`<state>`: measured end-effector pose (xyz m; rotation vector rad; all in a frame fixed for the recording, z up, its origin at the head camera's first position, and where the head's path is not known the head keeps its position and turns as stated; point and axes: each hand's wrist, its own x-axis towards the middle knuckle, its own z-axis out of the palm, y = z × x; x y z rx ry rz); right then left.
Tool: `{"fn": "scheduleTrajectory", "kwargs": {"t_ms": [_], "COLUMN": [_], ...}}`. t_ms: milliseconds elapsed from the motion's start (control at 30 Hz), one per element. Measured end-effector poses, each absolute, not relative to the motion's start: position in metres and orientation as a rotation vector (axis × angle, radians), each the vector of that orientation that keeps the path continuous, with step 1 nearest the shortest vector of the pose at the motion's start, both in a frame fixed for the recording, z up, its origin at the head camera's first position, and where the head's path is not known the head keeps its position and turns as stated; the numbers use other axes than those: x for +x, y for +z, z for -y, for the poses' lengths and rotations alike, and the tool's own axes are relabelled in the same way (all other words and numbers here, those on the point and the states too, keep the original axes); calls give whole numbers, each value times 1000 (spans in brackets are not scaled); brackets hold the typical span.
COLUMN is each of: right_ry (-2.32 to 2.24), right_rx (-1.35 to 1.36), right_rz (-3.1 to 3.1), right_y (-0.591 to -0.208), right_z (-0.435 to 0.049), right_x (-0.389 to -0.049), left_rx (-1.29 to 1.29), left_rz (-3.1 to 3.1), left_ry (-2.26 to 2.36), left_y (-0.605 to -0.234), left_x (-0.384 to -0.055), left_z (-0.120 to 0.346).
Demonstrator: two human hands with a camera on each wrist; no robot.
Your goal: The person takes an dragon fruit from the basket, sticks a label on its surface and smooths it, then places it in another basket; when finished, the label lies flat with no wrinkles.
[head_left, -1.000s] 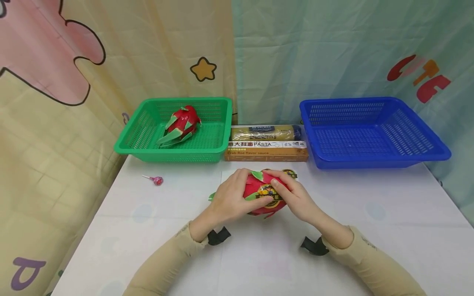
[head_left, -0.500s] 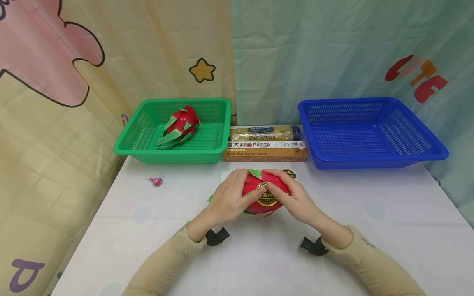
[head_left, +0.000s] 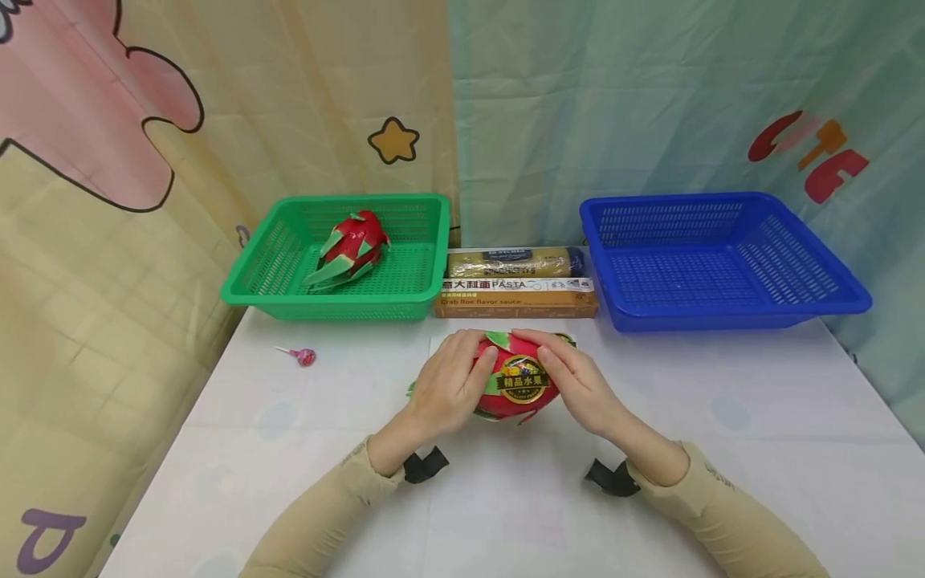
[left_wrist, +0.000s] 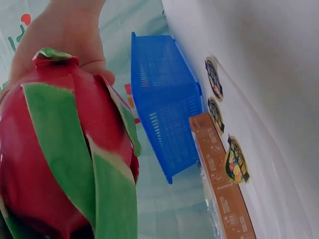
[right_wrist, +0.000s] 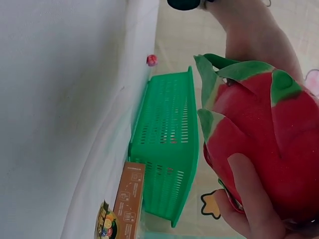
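A red dragon fruit (head_left: 515, 347) with green leaf tips is held up between my two hands over the white table. On its near face is a round black-and-gold sticker (head_left: 523, 380), lying between the thumbs. My left hand (head_left: 446, 389) wraps the left side, thumb along the fruit. From the right, my right hand (head_left: 584, 393) grips it, fingers over the far top. Fruit hides some of the fingers. The left wrist view shows its long green leaves (left_wrist: 60, 144) close up. Behind it lies a white sheet with round stickers (left_wrist: 236, 160).
A green basket (head_left: 332, 308) at back left contains another dragon fruit (head_left: 354, 247). At back right is a blue basket (head_left: 730, 315). Between them sit a brown pasta box (head_left: 516, 302) and a spaghetti pack (head_left: 516, 262). A lollipop (head_left: 306, 357) lies at left.
Both thumbs have drawn back from the sticker towards the sides of the dragon fruit, so the whole sticker now shows. The fruit stays nearly in place between the hands.
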<state>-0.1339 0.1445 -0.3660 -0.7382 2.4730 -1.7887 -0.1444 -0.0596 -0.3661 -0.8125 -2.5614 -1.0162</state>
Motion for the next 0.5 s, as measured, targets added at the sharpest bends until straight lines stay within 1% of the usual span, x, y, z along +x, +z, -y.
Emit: {"fn": "scheduleTrajectory", "kwargs": {"t_ms": [133, 333, 500], "right_ry": [-1741, -1737, -1688], "right_rx": [-708, -679, -733], "right_rz": [-2477, -2446, -2417], "right_y": [-366, -364, -365], "right_z": [-143, -140, -141], "right_x": [-133, -131, -130], "left_rx": [-763, -652, -664], "left_rz": [2531, 2565, 2559], "left_ry": [-980, -1053, -1015], "left_y": [-367, -367, -367], "left_x": [-143, -139, -140], "left_z": [59, 57, 55]}}
